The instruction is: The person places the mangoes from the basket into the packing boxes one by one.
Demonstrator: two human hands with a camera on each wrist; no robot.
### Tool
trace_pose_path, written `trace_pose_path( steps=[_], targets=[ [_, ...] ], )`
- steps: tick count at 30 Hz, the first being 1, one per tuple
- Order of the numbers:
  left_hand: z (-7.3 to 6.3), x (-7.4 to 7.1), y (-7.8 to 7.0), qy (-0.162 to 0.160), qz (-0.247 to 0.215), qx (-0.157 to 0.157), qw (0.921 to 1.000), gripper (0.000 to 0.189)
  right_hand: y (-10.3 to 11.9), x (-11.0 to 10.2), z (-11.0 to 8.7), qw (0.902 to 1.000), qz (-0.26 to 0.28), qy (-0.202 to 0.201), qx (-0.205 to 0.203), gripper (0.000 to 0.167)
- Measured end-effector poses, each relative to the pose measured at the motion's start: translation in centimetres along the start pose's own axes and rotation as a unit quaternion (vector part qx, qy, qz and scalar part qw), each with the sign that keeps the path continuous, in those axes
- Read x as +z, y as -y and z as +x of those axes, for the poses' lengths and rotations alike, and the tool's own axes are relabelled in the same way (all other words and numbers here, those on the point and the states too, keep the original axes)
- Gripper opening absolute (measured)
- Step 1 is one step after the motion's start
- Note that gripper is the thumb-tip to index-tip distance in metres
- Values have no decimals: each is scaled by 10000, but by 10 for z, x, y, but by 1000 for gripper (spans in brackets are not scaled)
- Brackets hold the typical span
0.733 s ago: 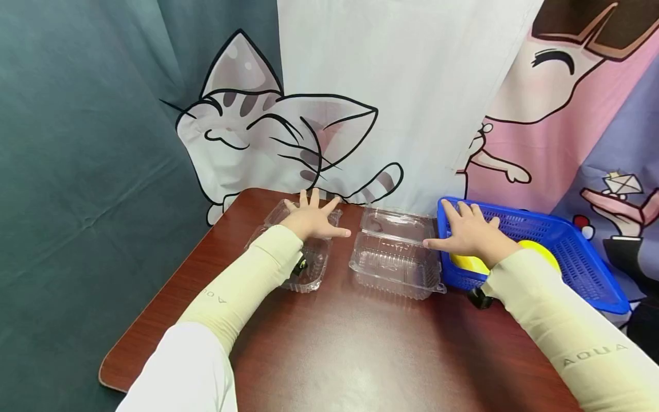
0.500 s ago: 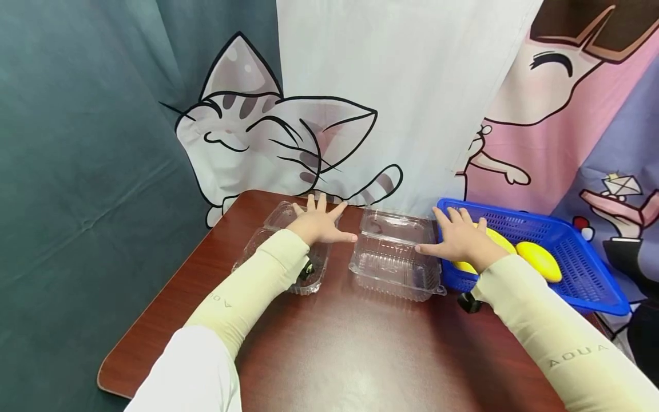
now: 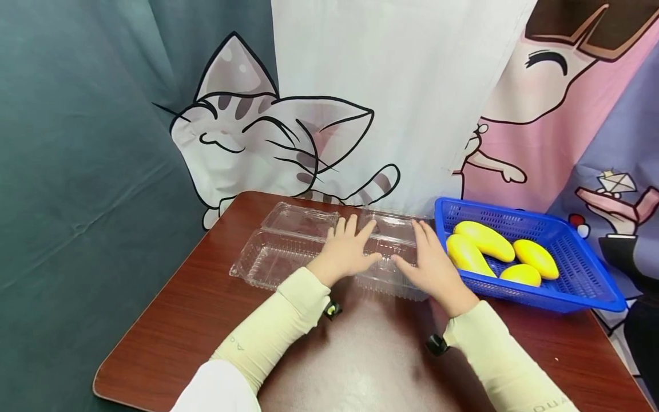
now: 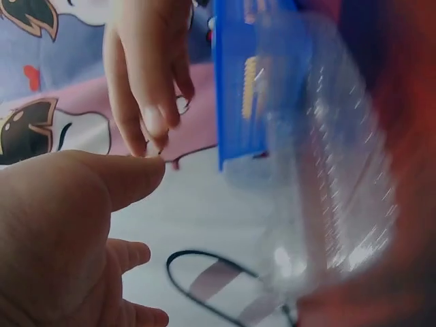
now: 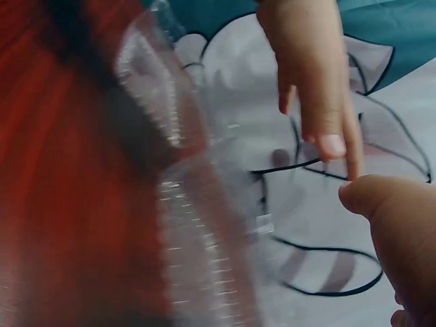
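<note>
Head view: left hand (image 3: 346,252) and right hand (image 3: 435,272) both open, fingers extended, gripping nothing; thumbs face each other over the right clear container (image 3: 389,283), cannot tell if either touches it. That container sits at about 12 o'clock from the person on the table (image 3: 170,343), left clear container (image 3: 278,257) just beside it at 9 o'clock. Both lids (image 3: 298,218) lie folded back toward 12, presumably so the bottoms can be reached from above. Blue basket (image 3: 576,263) at 3 o'clock from the right hand holds four yellow mango-like fruits (image 3: 484,240), its walls likely there to stop rolling. Cloth backdrop (image 3: 412,114) hangs at 12, limiting room past the lids. Basket wall stands between fruits and containers; hands hide part of the right container. Wrist views blurred, plastic edges hard to read
</note>
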State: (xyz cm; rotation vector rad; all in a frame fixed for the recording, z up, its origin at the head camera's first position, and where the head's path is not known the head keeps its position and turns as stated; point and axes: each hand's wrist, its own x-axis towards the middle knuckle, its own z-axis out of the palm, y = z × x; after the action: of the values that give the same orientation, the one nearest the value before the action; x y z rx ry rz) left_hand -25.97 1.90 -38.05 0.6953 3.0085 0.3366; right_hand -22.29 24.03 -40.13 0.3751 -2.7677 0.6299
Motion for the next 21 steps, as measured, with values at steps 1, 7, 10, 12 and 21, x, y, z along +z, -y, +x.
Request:
trace_pose_path(
  steps=[1, 7, 10, 12, 21],
  targets=[
    [-1, 5, -3, -39, -47, 36, 10000, 82, -2, 6, -4, 10000, 16, 45, 43, 94],
    [-6, 39, -10, -121, -233, 113, 9996, 78, -15, 34, -23, 9997, -69, 91, 196, 92],
    [-8, 52, -10, -111, -304, 128, 9994, 77, -19, 43, -31, 9995, -154, -24, 269, 92],
    [-9, 60, -9, -136, -336, 140, 9992, 76, -21, 47, -35, 9990, -186, -37, 414, 92],
    [-13, 81, 2, -486, -530, 204, 9972, 73, -26, 53, -39, 9945, -428, 56, 949, 91]
  ],
)
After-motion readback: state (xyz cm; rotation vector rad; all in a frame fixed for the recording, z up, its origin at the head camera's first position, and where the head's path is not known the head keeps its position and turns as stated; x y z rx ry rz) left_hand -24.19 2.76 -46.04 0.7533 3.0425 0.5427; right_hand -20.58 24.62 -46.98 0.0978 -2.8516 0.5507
